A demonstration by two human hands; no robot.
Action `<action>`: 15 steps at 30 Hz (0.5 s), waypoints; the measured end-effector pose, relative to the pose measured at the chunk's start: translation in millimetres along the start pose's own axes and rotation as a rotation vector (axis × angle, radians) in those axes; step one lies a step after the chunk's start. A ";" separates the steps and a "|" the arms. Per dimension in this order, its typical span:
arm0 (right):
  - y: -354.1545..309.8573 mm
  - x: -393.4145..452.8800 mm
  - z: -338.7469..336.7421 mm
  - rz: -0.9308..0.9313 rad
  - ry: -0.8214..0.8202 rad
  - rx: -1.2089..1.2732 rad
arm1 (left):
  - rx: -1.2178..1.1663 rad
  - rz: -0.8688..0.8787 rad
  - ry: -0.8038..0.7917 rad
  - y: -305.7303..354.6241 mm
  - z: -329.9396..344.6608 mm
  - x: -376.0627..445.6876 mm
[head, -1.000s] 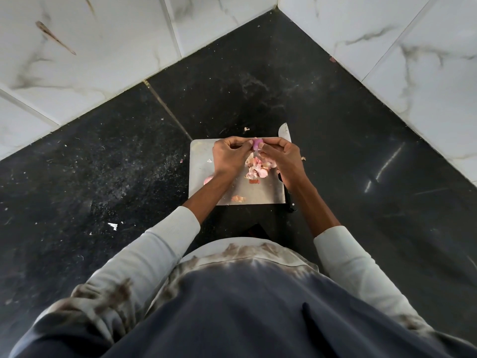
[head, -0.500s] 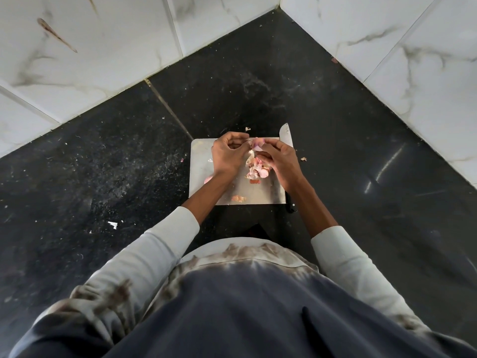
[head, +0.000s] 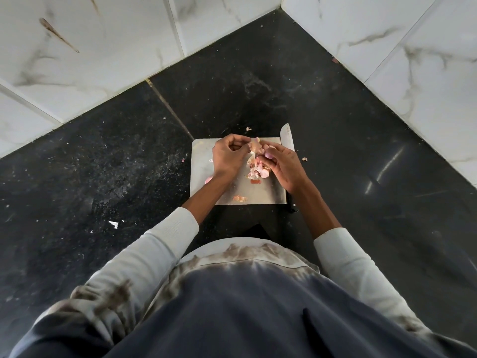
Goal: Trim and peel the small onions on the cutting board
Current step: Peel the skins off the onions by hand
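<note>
Hands (head: 254, 158) peeling onion (head: 268, 152), apparently mid-cutting board (head: 201, 161), knife (head: 286, 135) edging right

A dark, speckled stone surface (head: 258, 81) fills the corner, dusted with pale crumbs and flecks — a thin seam (head: 170, 109) runs diagonally across it. 2 walls of white, grey-veined marble tiles meet at the far corner: the left wall (head: 85, 47) carries a brown streak (head: 58, 34) near its top, and the right wall (head: 402, 47) runs off to the right edge. Soft light falls from above — a bright streak of glare (head: 384, 167) shines on the stone at the right.
</note>
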State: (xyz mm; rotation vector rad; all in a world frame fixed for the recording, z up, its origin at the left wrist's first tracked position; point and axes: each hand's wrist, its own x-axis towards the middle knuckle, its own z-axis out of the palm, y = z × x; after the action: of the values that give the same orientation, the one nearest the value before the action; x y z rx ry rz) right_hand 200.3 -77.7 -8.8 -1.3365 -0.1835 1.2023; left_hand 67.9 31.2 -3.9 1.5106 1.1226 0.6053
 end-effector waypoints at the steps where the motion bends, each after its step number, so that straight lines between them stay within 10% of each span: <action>1: 1.3 0.2 -2.0 -0.004 -0.002 0.015 | 0.008 0.001 0.003 -1.0 -0.5 0.6; 15: -11.3 0.7 -10.5 0.003 0.019 0.158 | 0.266 -0.025 -0.101 -24.3 -0.8 3.3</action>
State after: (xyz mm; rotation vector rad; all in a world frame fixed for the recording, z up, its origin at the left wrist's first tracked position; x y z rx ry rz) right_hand 214.2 -81.4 -3.4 -1.2098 -0.0709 1.1809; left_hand 60.7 33.1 -27.3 1.7308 1.1771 0.3679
